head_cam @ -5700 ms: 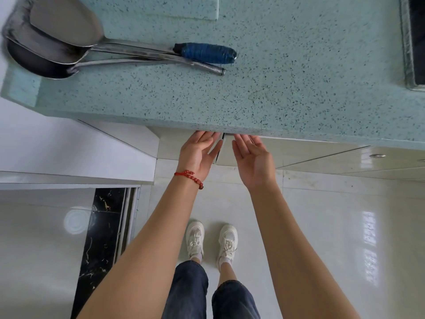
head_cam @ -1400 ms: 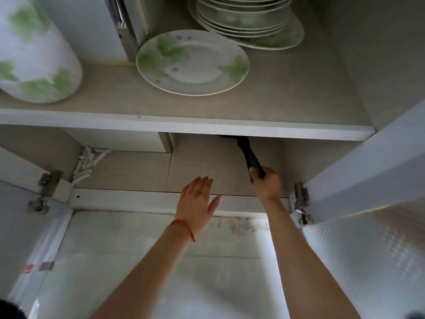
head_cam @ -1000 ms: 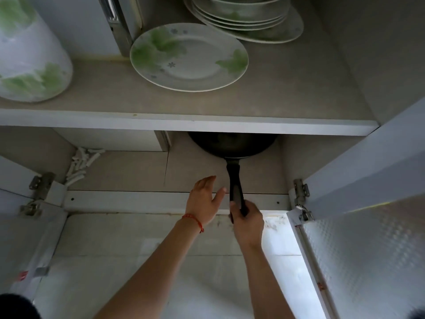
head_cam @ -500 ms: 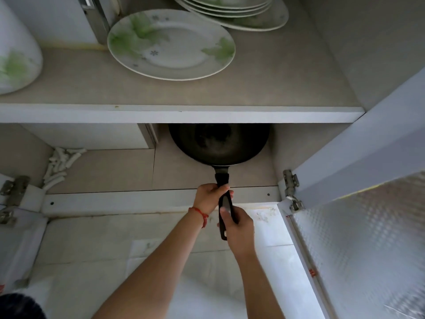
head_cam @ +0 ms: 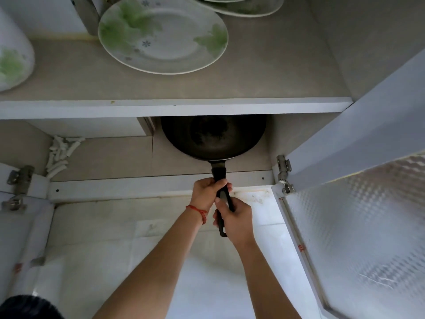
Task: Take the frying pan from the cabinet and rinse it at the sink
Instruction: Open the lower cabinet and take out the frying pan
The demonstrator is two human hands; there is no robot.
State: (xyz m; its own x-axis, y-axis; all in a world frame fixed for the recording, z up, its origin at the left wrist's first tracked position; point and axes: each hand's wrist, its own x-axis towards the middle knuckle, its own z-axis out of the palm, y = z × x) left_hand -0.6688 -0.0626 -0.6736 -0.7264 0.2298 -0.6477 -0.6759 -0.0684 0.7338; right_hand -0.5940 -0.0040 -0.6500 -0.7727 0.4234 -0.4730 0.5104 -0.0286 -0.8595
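Gripping the black handle [head_cam: 219, 180] of the frying pan [head_cam: 213, 137], both hands draw on one utensil: the left hand [head_cam: 208, 192], with a red cord [head_cam: 199, 211] at its wrist, curls round the handle nearer the bowl; the right hand [head_cam: 234, 217] wraps the handle's outer end. Pan bowl: dark, lying in the lower compartment of the open cabinet [head_cam: 326, 56], its far part hidden under the white shelf edge [head_cam: 174, 108], the handle reaching out past the front rail [head_cam: 128, 186]. Lower compartment also holds a cluster of small white pieces [head_cam: 61, 155] at left. Upper shelf carries a white plate with green leaf print [head_cam: 163, 35], a stack of similar dishes [head_cam: 239, 4] behind it, and a white, green-patterned vessel [head_cam: 12, 63] at far left. Right door [head_cam: 358, 215] stands open on its hinge [head_cam: 284, 173]
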